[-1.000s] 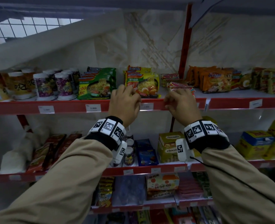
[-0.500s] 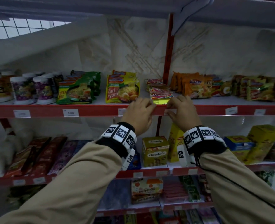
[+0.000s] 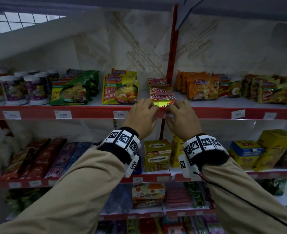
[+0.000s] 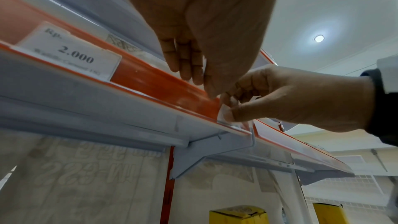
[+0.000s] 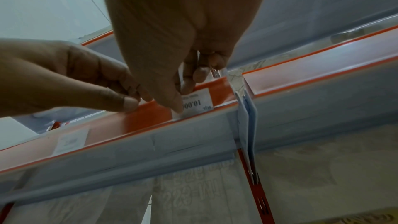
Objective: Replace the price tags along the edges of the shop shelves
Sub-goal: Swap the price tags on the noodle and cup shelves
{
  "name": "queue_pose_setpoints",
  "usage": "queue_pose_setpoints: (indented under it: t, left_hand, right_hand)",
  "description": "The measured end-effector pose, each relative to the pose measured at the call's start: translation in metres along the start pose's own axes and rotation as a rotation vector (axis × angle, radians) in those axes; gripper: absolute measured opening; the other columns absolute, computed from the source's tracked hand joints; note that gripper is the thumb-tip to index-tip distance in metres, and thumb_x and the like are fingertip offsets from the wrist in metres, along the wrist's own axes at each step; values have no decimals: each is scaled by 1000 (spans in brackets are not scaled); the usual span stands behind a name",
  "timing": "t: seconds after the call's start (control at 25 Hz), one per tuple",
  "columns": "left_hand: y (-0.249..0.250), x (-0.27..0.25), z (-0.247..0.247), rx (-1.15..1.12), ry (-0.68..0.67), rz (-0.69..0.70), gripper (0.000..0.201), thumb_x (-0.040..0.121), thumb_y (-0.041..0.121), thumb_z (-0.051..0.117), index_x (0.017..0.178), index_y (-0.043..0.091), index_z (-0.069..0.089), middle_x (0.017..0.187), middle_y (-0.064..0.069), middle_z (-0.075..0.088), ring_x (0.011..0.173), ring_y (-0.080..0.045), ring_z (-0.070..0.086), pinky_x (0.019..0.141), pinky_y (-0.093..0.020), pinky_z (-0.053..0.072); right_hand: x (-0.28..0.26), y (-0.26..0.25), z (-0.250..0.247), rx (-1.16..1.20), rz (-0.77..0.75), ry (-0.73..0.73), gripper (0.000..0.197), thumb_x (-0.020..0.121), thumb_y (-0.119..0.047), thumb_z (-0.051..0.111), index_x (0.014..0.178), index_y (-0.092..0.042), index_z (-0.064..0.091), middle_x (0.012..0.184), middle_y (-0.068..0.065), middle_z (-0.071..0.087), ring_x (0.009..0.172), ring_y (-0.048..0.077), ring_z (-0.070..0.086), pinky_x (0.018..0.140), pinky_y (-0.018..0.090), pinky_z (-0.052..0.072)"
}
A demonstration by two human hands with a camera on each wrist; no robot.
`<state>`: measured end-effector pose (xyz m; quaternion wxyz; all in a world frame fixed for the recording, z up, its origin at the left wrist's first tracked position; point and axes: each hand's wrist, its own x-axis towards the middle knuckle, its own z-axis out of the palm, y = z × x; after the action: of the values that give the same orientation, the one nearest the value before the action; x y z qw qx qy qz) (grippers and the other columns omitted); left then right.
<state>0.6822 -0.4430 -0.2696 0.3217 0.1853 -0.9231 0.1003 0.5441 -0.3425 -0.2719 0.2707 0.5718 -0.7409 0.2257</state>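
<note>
A red shelf edge strip (image 3: 88, 113) runs across the upper shelf. Both hands meet on it just left of the red upright (image 3: 172, 48). My right hand (image 3: 171, 114) pinches a white price tag (image 5: 197, 102) printed "10.000" between thumb and fingers, at the strip's right end (image 5: 217, 94). In the left wrist view the same tag (image 4: 225, 113) shows only as a white scrap under the right hand (image 4: 228, 108). My left hand (image 3: 149, 110) pinches the strip (image 4: 150, 81) right beside it, thumb on the front and fingers over the top edge (image 5: 133, 98).
Other white tags sit in the strip at the left (image 3: 63, 114), (image 4: 71, 52) and at the right (image 3: 238, 114). Flat Montana packs (image 3: 162, 97) lie just above the hands, noodle packs (image 3: 119, 90) to their left. Chocolatos boxes (image 3: 157, 156) stand on the shelf below.
Both hands have slid to the right along the red strip, from in front of the noodle packs to the upright, and have drawn close together. The tag now shows between them.
</note>
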Motion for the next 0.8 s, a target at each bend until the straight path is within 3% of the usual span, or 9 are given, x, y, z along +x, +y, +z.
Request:
queue_pose_setpoints:
  t: [0.24,0.4,0.48,0.64,0.8]
  left_hand:
    - [-1,5,5,-180,55,-57,21,91,17,53,106,7,64,104,-10,56,98,-26,48,77,-36,43]
    - [-3,7,8,-250,103,-77,20,94,19,51,103,7,64,98,-10,58,94,-27,50,77,-34,40]
    - [-4,5,8,-284,130,-102,24,96,25,49,107,9,63,97,-9,59,93,-26,50,77,-34,40]
    - [0,6,6,-425,156,-172,38,97,40,46,121,13,57,92,-6,61,89,-21,51,72,-33,40]
    - [-5,11,6,-431,122,-219,25,97,30,49,107,9,56,94,-9,61,89,-25,52,69,-33,38]
  right_hand:
    - [11,10,-7,190,43,-61,8,86,-20,63,91,-13,64,95,5,60,95,25,47,76,33,34]
    - [18,12,-13,491,161,31,1,88,-15,64,87,-15,65,80,-1,65,78,14,60,70,31,49]
    - [17,8,-13,637,220,116,9,87,-10,65,91,-17,62,80,-6,65,76,8,62,70,26,51]
    - [16,-3,-10,952,302,144,23,83,-5,70,101,-14,60,86,2,66,75,11,66,68,26,55]
    - [12,-10,-6,946,291,123,18,84,-8,69,99,-17,63,87,4,67,76,11,65,69,26,54]
